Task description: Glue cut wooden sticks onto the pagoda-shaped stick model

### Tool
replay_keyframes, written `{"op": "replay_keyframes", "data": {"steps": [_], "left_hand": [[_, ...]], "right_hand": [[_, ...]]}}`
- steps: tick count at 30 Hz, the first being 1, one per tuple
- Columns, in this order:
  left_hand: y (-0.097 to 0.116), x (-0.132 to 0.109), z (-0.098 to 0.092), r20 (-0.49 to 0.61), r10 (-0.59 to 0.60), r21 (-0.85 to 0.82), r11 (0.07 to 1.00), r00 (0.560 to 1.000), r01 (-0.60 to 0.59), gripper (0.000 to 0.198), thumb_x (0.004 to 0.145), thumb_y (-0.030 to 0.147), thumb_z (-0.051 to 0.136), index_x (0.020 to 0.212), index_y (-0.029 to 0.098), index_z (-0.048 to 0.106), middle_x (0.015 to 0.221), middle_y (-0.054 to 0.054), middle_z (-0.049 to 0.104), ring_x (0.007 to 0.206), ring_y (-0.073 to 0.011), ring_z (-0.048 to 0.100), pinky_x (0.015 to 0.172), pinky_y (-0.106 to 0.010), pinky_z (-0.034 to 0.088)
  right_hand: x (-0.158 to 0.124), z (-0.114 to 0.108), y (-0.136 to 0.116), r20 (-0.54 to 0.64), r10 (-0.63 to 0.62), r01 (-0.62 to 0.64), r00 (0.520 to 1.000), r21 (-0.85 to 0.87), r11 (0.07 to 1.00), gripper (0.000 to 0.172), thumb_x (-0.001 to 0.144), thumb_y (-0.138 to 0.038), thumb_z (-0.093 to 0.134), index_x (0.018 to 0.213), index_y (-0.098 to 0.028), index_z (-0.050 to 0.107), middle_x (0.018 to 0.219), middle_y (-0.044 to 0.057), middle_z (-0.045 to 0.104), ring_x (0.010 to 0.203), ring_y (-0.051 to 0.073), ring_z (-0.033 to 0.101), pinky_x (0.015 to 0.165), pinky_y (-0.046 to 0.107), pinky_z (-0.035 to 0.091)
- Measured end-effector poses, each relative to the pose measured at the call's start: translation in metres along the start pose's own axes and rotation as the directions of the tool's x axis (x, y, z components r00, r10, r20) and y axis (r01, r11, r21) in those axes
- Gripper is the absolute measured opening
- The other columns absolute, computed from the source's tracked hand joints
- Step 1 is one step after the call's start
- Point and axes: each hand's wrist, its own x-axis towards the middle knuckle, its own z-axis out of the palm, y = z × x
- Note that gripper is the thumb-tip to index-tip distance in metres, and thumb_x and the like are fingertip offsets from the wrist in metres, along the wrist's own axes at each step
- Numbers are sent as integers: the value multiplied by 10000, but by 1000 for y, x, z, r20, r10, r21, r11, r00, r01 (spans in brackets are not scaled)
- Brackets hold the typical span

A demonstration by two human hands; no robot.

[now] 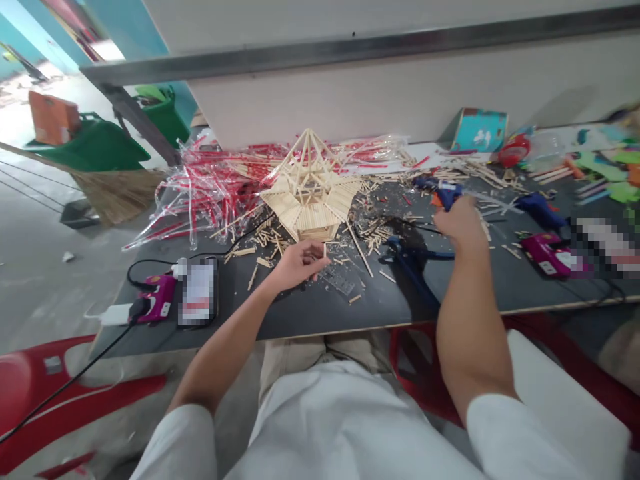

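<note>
My left hand is closed at the front of a model house built from thin wooden sticks. Between its fingertips a short pale wooden stick shows, partly hidden by the fingers. The model has a pointed open frame on top and flared, slatted sides. Out to the right, my right hand is wrapped round a blue glue gun with an orange part, and a clear glue stick trails behind it. Between my arms lies a dark blue cutter tool.
Clear plastic wrappers with red strips heap behind on the left. Stick scraps litter the dark table. Purple power adapters and phones lie at both sides. Another blue glue gun rests far right.
</note>
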Motion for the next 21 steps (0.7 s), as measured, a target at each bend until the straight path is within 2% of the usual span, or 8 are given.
{"op": "replay_keyframes", "data": {"steps": [2, 5, 7, 9, 12, 15, 18, 21], "left_hand": [[-9, 5, 0, -13, -22, -116, 993, 1000, 20, 438, 870, 510, 793, 1072, 182, 584, 938, -71, 784, 512, -99, 657, 446, -208, 475], [-16, 12, -2, -10, -25, -196, 980, 1000, 22, 459, 888, 544, 767, 1064, 160, 585, 971, -106, 798, 522, -110, 686, 450, -212, 505], [-19, 13, -4, -22, -19, -197, 980, 1000, 14, 458, 903, 547, 751, 1056, 140, 609, 974, -119, 794, 532, -117, 698, 452, -216, 519], [-20, 13, -5, -34, -9, -179, 984, 999, 2, 435, 915, 533, 744, 1040, 129, 645, 976, -125, 791, 550, -119, 706, 467, -220, 535], [-20, 12, -4, -58, -18, -124, 992, 998, 10, 358, 906, 477, 774, 985, 134, 710, 797, -65, 755, 536, -101, 670, 491, -208, 533], [-19, 13, -2, -69, -52, -123, 992, 996, 43, 321, 850, 409, 836, 992, 140, 735, 645, 3, 668, 496, -85, 613, 459, -189, 496], [-16, 12, 0, -47, -76, -160, 985, 996, 68, 356, 821, 388, 859, 1034, 135, 727, 663, 8, 672, 496, -83, 613, 441, -181, 487], [-14, 11, 1, -12, -93, -169, 981, 996, 90, 344, 824, 403, 857, 984, 131, 722, 683, -11, 696, 508, -92, 636, 461, -187, 516]], "right_hand": [[-20, 1, -15, -79, 15, -8, 997, 85, 996, 612, 997, -367, 465, 1478, -10, 340, 1254, 305, 677, 1095, 340, 720, 907, 419, 553], [-56, 14, -44, -150, -62, 109, 987, 329, 938, 629, 920, -549, 633, 1355, -133, 451, 1135, 189, 725, 933, 273, 723, 853, 361, 556], [-76, 25, -60, -200, -100, 169, 975, 364, 916, 551, 906, -593, 632, 1241, -170, 518, 1029, 147, 732, 853, 265, 706, 830, 370, 550], [-88, 36, -69, -242, -133, 218, 961, 368, 904, 451, 921, -563, 599, 1168, -190, 545, 1007, 141, 730, 855, 267, 701, 834, 376, 546], [-93, 45, -71, -270, -199, 293, 942, 373, 880, 387, 924, -508, 576, 1158, -202, 546, 1036, 142, 732, 905, 275, 707, 851, 383, 549], [-92, 45, -69, -281, -253, 347, 926, 361, 866, 353, 896, -480, 597, 1129, -219, 550, 981, 111, 726, 856, 275, 702, 816, 391, 554], [-93, 44, -69, -271, -293, 369, 917, 297, 881, 277, 858, -457, 628, 1023, -247, 554, 842, 72, 684, 765, 279, 674, 757, 405, 545], [-94, 47, -68, -242, -350, 407, 905, 254, 877, 231, 854, -442, 636, 983, -271, 549, 771, 51, 645, 735, 287, 660, 739, 421, 542]]}}
